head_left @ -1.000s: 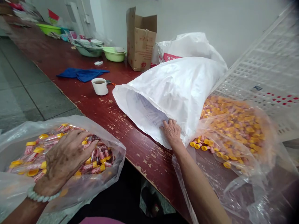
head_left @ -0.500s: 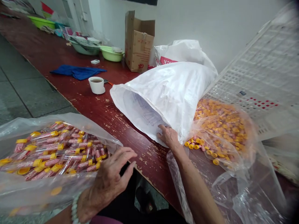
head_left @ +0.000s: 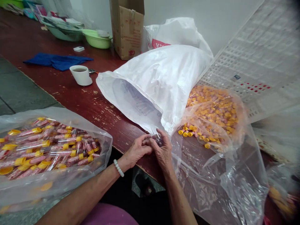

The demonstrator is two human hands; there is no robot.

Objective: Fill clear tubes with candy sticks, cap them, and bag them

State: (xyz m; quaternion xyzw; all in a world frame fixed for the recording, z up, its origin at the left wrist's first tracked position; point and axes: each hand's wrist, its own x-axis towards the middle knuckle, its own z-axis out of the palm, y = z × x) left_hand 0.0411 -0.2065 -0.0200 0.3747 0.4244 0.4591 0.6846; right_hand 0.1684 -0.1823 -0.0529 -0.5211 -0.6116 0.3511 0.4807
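Note:
Both my hands meet over the table's front edge, just below the mouth of a large white woven sack (head_left: 161,72). Between them is a small bunch of clear plastic tubes (head_left: 159,140), partly covered by fingers. My right hand (head_left: 164,150) is closed around the bunch. My left hand (head_left: 138,150), with a pale bead bracelet at the wrist, has its fingers closed against the bunch's left side. On the left lies an open plastic bag (head_left: 105,150) of clear tubes with yellow caps (head_left: 56,145). Right of the sack, a clear bag holds many yellow-capped pink pieces (head_left: 213,112), several spilling out at its mouth.
On the worn red table (head_left: 103,112) stand a white cup (head_left: 81,78) of dark liquid, a blue cloth (head_left: 56,61), a green basin (head_left: 97,40) and a cardboard box (head_left: 130,32). A white plastic basket (head_left: 253,62) leans at the right, above crumpled clear plastic (head_left: 243,184).
My right hand has come away from the sack's mouth, now with clear tubes in it. My left hand has moved right to meet it. The view has shifted, so the scene sits further left and higher.

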